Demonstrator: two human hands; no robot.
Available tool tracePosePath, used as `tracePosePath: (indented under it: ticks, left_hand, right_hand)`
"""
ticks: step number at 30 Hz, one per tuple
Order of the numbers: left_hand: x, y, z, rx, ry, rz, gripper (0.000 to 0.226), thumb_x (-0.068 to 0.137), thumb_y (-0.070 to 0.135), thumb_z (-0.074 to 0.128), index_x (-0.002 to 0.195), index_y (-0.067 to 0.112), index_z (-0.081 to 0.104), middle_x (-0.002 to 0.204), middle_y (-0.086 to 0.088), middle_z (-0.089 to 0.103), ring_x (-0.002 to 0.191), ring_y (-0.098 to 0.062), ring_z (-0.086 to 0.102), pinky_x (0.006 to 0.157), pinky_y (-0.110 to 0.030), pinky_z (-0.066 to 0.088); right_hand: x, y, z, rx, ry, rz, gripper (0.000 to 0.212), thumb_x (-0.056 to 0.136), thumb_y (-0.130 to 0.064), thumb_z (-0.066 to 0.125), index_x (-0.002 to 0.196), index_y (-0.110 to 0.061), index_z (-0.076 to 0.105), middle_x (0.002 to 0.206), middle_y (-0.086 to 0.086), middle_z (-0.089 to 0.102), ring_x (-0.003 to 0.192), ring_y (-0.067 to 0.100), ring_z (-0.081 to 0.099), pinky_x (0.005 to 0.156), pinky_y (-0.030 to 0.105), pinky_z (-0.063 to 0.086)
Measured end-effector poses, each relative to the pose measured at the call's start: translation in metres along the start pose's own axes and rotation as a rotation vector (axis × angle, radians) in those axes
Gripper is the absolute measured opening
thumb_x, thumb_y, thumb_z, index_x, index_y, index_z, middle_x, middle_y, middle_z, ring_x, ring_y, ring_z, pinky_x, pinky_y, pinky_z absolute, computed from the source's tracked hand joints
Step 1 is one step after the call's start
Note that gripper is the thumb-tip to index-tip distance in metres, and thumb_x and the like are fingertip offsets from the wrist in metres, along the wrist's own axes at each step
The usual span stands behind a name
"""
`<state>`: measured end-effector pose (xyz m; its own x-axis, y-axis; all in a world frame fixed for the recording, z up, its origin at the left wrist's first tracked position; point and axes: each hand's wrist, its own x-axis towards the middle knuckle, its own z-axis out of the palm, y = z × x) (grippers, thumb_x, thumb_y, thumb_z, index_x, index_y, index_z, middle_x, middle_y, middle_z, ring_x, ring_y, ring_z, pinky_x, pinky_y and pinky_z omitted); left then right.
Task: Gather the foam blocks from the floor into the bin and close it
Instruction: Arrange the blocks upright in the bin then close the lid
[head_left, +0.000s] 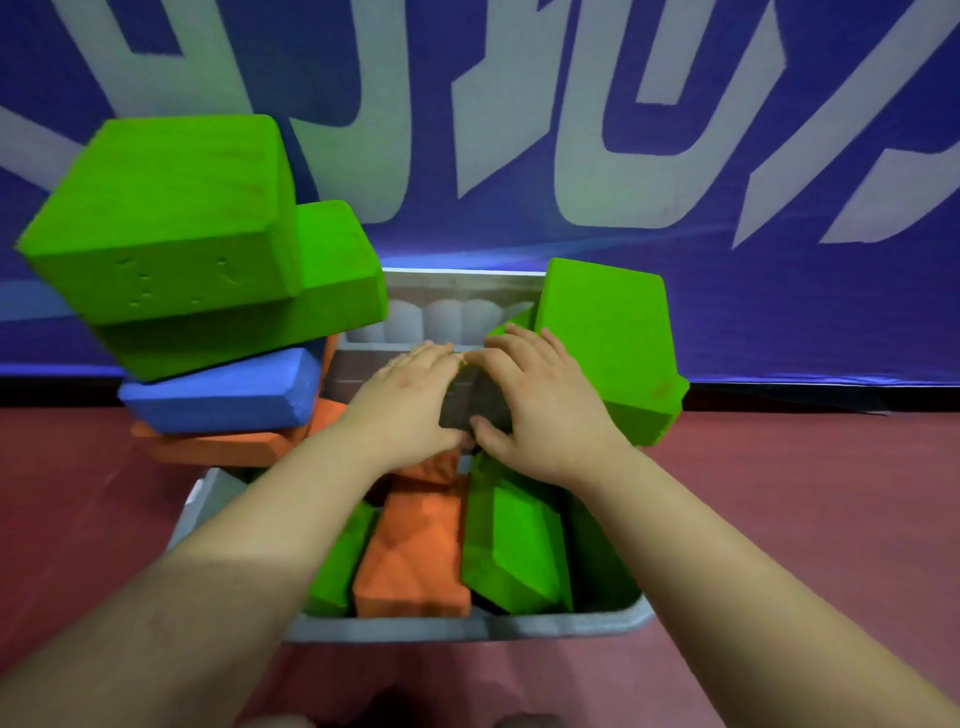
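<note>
Behind everything, a blue banner (675, 249) with large pale lettering, meeting a dark red floor (805, 493). On that floor, a grey bin (467, 626), open-topped and crammed with foam blocks. Leaning off the bin's left side, a crooked pile: big green block (156, 218) on top, second green block (322, 270) under it, then a blue block (218, 389), then an orange block (218, 447) at the bottom, partly hidden. At the far right corner of the bin, another green block (608, 343) standing on end and rising well above the rim. Inside the bin, near edge: an orange block (415, 551) in the middle, a tilted green block (514, 545) just right of it, a slimmer green block (337, 561) to the left. Across the far part of the bin, a grey lid panel (363, 369), pale scalloped wall visible beyond. Both bare forearms stretched forward over the blocks. Left hand (405, 400) and right hand (540, 400) side by side, fingers curled over a small dark grey piece (478, 405) at the panel's near edge, thumbs tucked beneath it and almost touching. Exact nature of that piece not clear.
</note>
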<state>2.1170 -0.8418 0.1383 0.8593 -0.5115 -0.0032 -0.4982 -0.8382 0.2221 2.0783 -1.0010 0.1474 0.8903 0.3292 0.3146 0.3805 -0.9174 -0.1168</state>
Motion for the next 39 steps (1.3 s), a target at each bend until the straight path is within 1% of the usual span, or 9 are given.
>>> tracePosePath:
  ticks: [5,11,16,20,24,29,33,36,39]
  left_hand:
    - [-0.045,-0.043,0.039,0.046,-0.125,-0.073,0.085,0.078,0.046,0.068,0.147,0.021,0.025,0.157,-0.004,0.021,0.145,-0.018,0.02,0.117,-0.03,0.016]
    - [-0.044,-0.052,0.101,0.08,-0.22,-0.021,0.08,0.077,0.05,0.067,0.143,0.022,0.034,0.15,-0.003,0.033,0.139,-0.02,0.032,0.113,-0.03,0.023]
    - [-0.025,-0.036,0.149,-0.03,-0.383,0.006,0.083,0.072,0.052,0.071,0.142,0.022,0.036,0.143,-0.003,0.042,0.131,-0.023,0.042,0.108,-0.035,0.036]
    - [-0.01,-0.026,0.177,-0.112,-0.52,0.013,0.087,0.072,0.048,0.074,0.142,0.016,0.034,0.142,-0.008,0.043,0.131,-0.023,0.042,0.108,-0.031,0.035]
    - [-0.002,-0.017,0.196,-0.221,-0.604,-0.045,0.093,0.064,0.048,0.08,0.135,0.014,0.032,0.13,-0.013,0.05,0.119,-0.029,0.051,0.099,-0.039,0.043]
    - [0.001,-0.02,0.198,-0.331,-0.576,-0.098,0.084,0.067,0.04,0.08,0.132,0.014,0.034,0.126,-0.012,0.05,0.109,-0.026,0.054,0.091,-0.031,0.044]
    - [0.002,-0.026,0.18,-0.449,-0.431,-0.128,0.069,0.075,0.027,0.074,0.136,0.018,0.041,0.125,-0.007,0.052,0.109,-0.024,0.055,0.08,-0.02,0.035]
    - [0.004,-0.03,0.158,-0.533,-0.306,-0.146,0.054,0.08,0.025,0.07,0.13,0.022,0.05,0.11,-0.004,0.057,0.106,-0.024,0.057,0.084,-0.023,0.038]
    - [0.003,-0.034,0.132,-0.559,-0.212,-0.124,0.045,0.083,0.023,0.067,0.127,0.023,0.055,0.117,-0.002,0.06,0.103,-0.022,0.058,0.09,-0.027,0.043]
  right_hand:
    - [-0.012,-0.027,0.062,0.035,-0.164,-0.064,0.059,0.065,-0.038,0.064,0.119,-0.015,0.059,0.119,0.011,0.062,0.118,0.033,0.056,0.102,0.049,0.039]
    - [-0.051,-0.01,0.117,-0.007,-0.458,0.1,0.069,0.077,-0.045,0.06,0.138,-0.02,0.039,0.139,0.007,0.043,0.132,0.028,0.038,0.109,0.038,0.03]
    - [-0.077,0.016,0.136,0.004,-0.651,0.202,0.082,0.075,-0.051,0.067,0.143,-0.024,0.03,0.146,0.007,0.033,0.134,0.028,0.034,0.107,0.04,0.036]
    - [-0.082,0.03,0.152,-0.013,-0.778,0.2,0.093,0.069,-0.05,0.074,0.145,-0.028,0.025,0.148,0.009,0.028,0.133,0.032,0.037,0.105,0.041,0.04]
    - [-0.082,0.039,0.168,0.083,-0.856,0.23,0.095,0.067,-0.039,0.08,0.144,-0.031,0.025,0.145,0.011,0.032,0.122,0.034,0.05,0.1,0.039,0.045]
    - [-0.081,0.044,0.171,0.253,-0.802,0.242,0.085,0.07,-0.029,0.078,0.142,-0.031,0.032,0.143,0.011,0.038,0.12,0.03,0.052,0.098,0.034,0.045]
    - [-0.075,0.044,0.16,0.393,-0.634,0.276,0.066,0.08,-0.028,0.07,0.139,-0.026,0.04,0.138,0.008,0.048,0.125,0.024,0.048,0.102,0.033,0.041]
    - [-0.066,0.04,0.145,0.455,-0.491,0.312,0.054,0.087,-0.027,0.063,0.137,-0.024,0.043,0.13,0.009,0.056,0.117,0.025,0.055,0.097,0.028,0.04]
    - [-0.057,0.03,0.126,0.491,-0.394,0.344,0.048,0.091,-0.028,0.058,0.135,-0.028,0.042,0.125,0.008,0.06,0.111,0.026,0.058,0.093,0.028,0.042]
